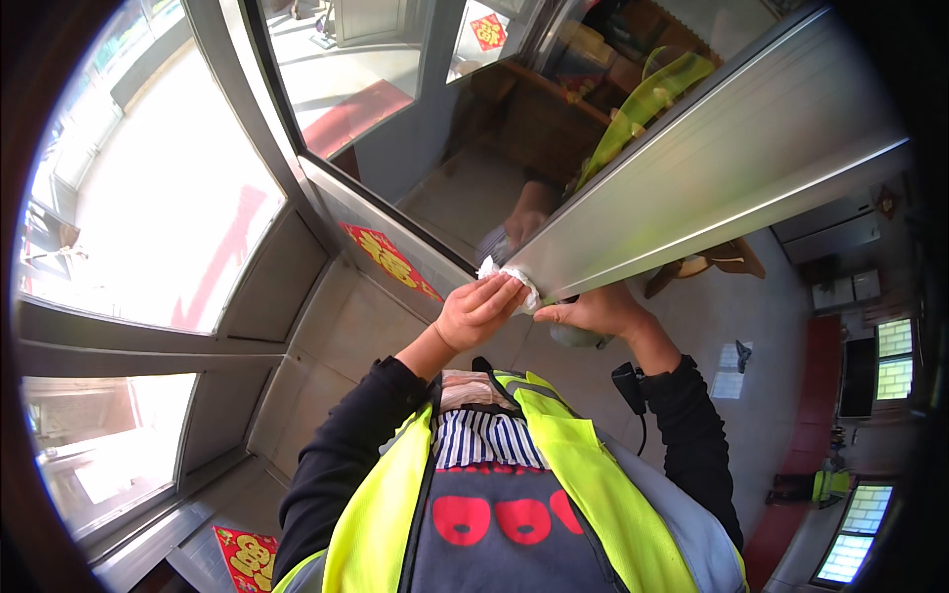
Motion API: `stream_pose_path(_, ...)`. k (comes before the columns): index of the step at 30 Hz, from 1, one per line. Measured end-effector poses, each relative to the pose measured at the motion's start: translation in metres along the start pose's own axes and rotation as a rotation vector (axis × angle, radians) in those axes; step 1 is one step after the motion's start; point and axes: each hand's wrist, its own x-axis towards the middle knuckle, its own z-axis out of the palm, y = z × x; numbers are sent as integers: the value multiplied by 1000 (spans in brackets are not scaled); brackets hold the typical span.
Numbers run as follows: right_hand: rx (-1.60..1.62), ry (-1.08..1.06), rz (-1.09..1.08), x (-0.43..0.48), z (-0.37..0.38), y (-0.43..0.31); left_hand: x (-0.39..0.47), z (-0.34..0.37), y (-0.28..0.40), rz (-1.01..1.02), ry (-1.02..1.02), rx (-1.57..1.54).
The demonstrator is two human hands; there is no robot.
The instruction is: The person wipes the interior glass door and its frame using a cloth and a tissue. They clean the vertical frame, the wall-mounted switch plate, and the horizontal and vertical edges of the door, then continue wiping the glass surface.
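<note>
A crumpled white cloth or tissue (pixel 523 285) lies under the fingers of my left hand (pixel 482 307), pressed on the lower corner of a glazed metal-framed door (pixel 712 163). My right hand (pixel 600 311) is at the door's edge, thumb towards the cloth; its fingers are partly hidden behind the frame, where a dark part shows. The dark glass pane (pixel 460 148) reflects a hand and a yellow-green vest. A red and gold diamond-shaped decoration (pixel 391 256) is on the lower panel, left of my left hand.
Metal-framed glass panels (pixel 259 296) stand at the left, with bright light beyond. Pale tiles (pixel 356 319) cover the floor. A wooden piece of furniture (pixel 704 265) stands behind the door. A person in a yellow-green vest (pixel 829 485) is far off at the right.
</note>
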Motion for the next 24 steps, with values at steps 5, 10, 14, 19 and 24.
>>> stream_pose_path(5,22,-93,74,1,0,4,-9,-1,2,32,-60,1)
stream_pose_path(10,10,-100,-13,1,3,11,20,-22,13,-48,-93,-119)
stream_pose_path(14,144,-177,49,-1,2,16,44,-21,17,-22,16,-103)
stream_pose_path(19,-82,-184,-140,4,-1,15,-2,-9,14,54,-95,-46)
stream_pose_path(24,-101,-208,-133,8,-7,6,-67,-10,17,-235,-466,-149)
